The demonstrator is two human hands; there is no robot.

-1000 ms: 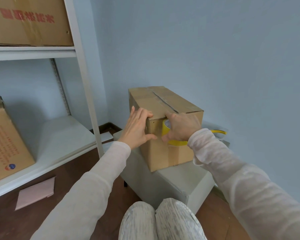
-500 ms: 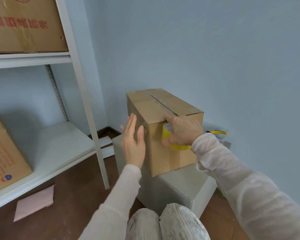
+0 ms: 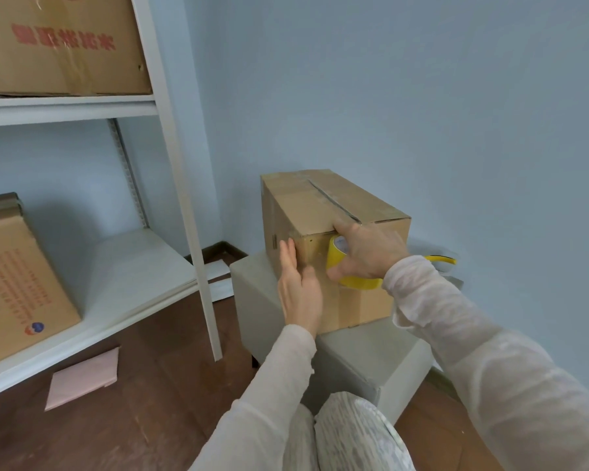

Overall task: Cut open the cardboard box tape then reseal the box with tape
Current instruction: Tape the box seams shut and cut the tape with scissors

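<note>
Two hands touch the closed cardboard box (image 3: 320, 205): left hand (image 3: 298, 290) flat-fingered, right hand (image 3: 368, 253) gripping a yellow tape roll (image 3: 334, 258).

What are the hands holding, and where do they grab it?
The right hand grips the yellow tape roll around its ring, against the box front. The left hand holds nothing; it rests flat against the box.

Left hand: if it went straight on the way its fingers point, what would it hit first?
Nothing new, it seems. The left hand lies flat on the box at its near left corner, fingers aimed up along it. It would slide past the top edge; beyond is only the wall, depth unclear.
</note>
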